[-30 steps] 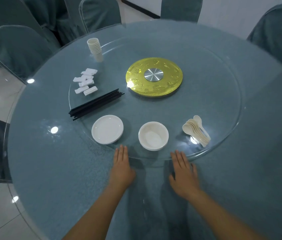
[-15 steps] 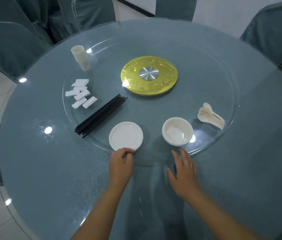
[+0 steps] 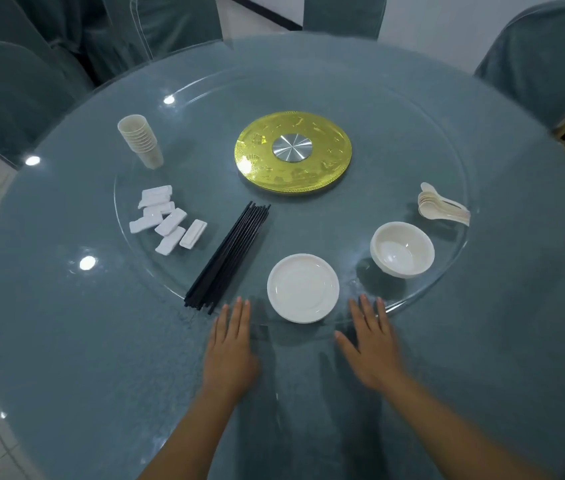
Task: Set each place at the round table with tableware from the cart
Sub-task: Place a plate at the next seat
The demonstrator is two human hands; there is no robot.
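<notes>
A round table [image 3: 66,341] under teal cloth carries a glass turntable [image 3: 360,109] with a gold disc [image 3: 260,150] at its centre. On the glass lie black chopsticks [image 3: 229,261], a white plate [image 3: 303,287] nearest, an empty bowl [image 3: 402,249] right, stacked cups [image 3: 140,140] far left, white rests [image 3: 166,221] and spoons [image 3: 442,207]. The left hand [image 3: 229,351] and right hand [image 3: 372,348] lie flat with straight fingers, either side of the plate, holding nothing.

Two forearms enter from the lower edge of the head view, both bare as far as the frame shows, with no sleeve edge in sight. The left hand [image 3: 229,355] and the right hand [image 3: 372,351] are likewise bare: five digits visible on the right, nails short and unpainted. Wrists and fingers carry nothing visible at this resolution.
</notes>
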